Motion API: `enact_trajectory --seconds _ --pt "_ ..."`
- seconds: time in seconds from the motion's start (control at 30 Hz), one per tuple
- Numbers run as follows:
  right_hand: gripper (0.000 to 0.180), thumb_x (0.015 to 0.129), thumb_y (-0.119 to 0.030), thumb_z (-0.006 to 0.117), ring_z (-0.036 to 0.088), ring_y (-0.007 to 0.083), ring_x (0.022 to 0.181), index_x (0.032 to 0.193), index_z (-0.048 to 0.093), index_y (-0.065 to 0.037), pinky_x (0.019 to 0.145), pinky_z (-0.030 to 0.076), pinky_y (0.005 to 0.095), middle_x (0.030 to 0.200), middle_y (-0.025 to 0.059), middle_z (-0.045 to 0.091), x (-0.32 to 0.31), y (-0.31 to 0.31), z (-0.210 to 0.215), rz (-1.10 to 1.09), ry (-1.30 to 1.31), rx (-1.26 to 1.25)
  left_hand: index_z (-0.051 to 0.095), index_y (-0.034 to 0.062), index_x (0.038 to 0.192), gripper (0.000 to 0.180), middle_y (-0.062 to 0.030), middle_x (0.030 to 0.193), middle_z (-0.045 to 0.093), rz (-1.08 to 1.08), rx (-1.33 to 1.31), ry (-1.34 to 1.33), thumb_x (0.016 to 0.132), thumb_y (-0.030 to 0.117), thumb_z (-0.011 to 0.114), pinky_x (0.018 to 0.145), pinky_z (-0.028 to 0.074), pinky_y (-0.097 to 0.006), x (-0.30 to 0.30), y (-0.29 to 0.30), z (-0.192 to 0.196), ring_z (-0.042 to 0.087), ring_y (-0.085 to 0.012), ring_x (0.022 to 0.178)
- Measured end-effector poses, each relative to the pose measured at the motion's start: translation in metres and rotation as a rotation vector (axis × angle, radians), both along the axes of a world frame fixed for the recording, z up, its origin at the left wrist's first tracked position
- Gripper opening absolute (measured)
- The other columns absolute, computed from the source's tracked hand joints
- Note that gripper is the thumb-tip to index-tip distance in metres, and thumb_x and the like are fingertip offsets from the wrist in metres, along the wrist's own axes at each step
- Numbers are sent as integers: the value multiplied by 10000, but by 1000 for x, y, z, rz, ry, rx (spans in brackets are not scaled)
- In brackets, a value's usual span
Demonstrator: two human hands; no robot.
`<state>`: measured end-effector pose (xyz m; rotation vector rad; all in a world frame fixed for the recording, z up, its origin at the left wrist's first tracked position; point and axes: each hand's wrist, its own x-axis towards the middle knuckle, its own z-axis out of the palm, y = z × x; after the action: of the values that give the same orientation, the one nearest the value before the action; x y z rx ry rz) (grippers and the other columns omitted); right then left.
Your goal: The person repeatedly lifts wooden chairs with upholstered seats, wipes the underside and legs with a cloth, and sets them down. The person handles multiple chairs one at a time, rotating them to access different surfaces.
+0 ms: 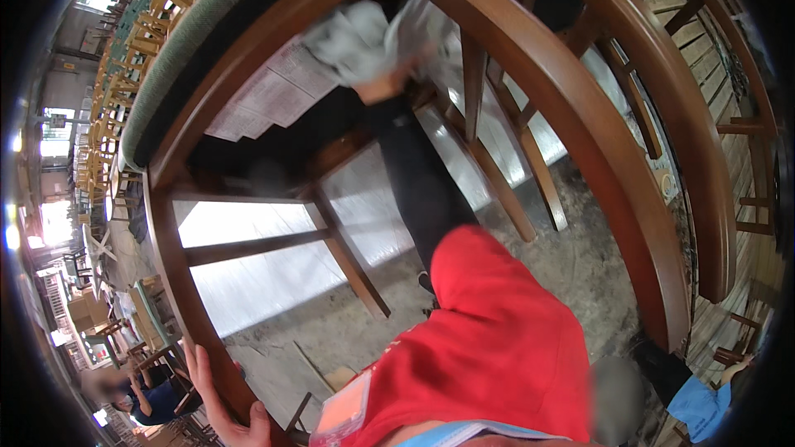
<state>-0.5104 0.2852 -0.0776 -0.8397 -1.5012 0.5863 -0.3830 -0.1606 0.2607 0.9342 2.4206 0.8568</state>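
Note:
A brown wooden chair (178,236) with a grey-green padded seat (199,37) is tipped over in front of me, its underside facing me. At the lower left, my left hand (224,406) grips one chair leg, the thumb on one side and the fingers on the other. My right hand (389,83) reaches into the underside of the seat and is closed on a bunched grey-white cloth (352,37); both are motion-blurred. The cloth lies close to printed paper sheets (273,95) on the dark seat bottom. Part of the right hand is hidden by the cloth.
More brown chair frames (662,108) stand close on the right, by a slatted wooden surface (704,50). Shiny plastic sheeting (257,281) lies beyond the legs on the concrete floor (571,257). Stacked chairs (124,74) line the far left. Co-workers (157,397) are at both lower sides.

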Motion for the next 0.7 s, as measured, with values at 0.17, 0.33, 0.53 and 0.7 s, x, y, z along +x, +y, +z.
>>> enact_trajectory --seconds 0.17,0.33,0.53,0.7 --pt "453 882 -277 658 571 327 1240 1236 599 -2 1083 440 451 1322 191 593 60 -12 -86 520 -248 -450 318 -26 1553 838 -233 1654 175 -60 -215 207 756 -73 575 1240 94 -459 2 5 15 155 -343 1540" --pt "536 823 -374 698 461 388 1321 1257 611 -71 1162 231 636 1304 201 566 -9 -9 23 -41 -44 205 414 -35 1499 717 -273 1609 257 62 -102 141 803 -18 585 1216 194 -480 3 3 -1 234 -386 1507" --pt "587 818 -359 675 399 382 1392 1324 578 -79 1199 141 649 1420 198 506 43 -12 18 -126 95 -138 354 15 1546 897 -207 1646 205 50 -102 192 663 47 515 1141 386 -458 -1 -6 -1 246 -319 1517" --pt "575 848 -307 615 394 345 1419 1375 555 -88 1208 153 618 1465 171 493 -8 -44 104 -129 116 89 456 5 1474 872 -273 1617 231 93 -119 236 603 -31 485 1202 235 -456 0 -3 -4 237 -410 1514"
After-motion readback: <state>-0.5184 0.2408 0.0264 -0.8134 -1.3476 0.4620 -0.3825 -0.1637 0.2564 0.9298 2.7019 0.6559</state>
